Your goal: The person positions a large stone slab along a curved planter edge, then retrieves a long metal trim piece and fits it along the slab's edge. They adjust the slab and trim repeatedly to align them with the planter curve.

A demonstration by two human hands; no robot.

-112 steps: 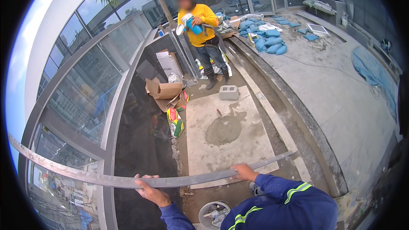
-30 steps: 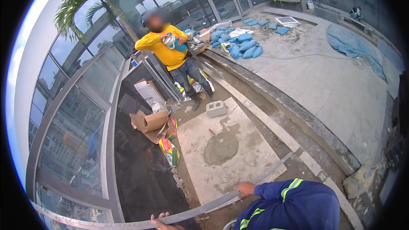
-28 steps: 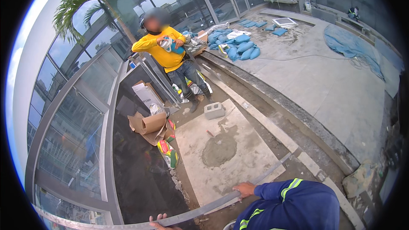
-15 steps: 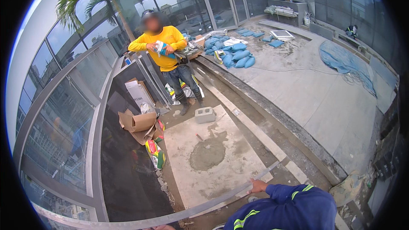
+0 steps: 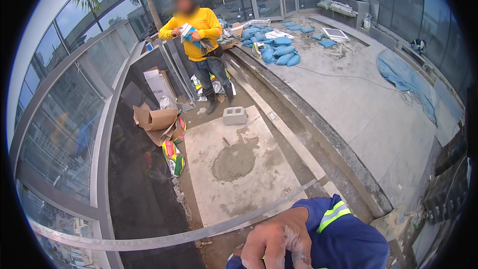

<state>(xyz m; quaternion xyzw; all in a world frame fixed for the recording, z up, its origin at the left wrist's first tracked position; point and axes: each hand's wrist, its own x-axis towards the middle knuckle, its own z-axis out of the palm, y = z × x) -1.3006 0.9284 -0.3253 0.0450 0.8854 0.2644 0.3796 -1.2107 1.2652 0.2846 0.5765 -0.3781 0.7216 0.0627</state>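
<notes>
My right hand (image 5: 280,239), dusty with grey powder, is large and close at the lower edge, its navy sleeve (image 5: 343,234) banded with reflective yellow. Its fingers curl downward and their tips are cut off, so anything in them is hidden. My left hand is out of view. Beyond my right hand a long grey metal bar (image 5: 199,235) crosses the near side of a pale square slab (image 5: 264,184), looking curved in this wide picture. On the slab lies a round patch of wet grey mortar (image 5: 234,162), with a small reddish stub (image 5: 225,141) at its far edge.
A grey hollow block (image 5: 235,116) stands on the slab's far end. Behind it a person in a yellow shirt (image 5: 203,27) holds a blue and white package (image 5: 188,33). Torn cardboard (image 5: 157,122) and a colourful bag (image 5: 173,159) lie left. Blue sacks (image 5: 279,52) are piled farther back.
My right hand has come away from the metal bar, nearer to me and lower. The bit of my left hand at the lower edge has left the view. The view has shifted slightly.
</notes>
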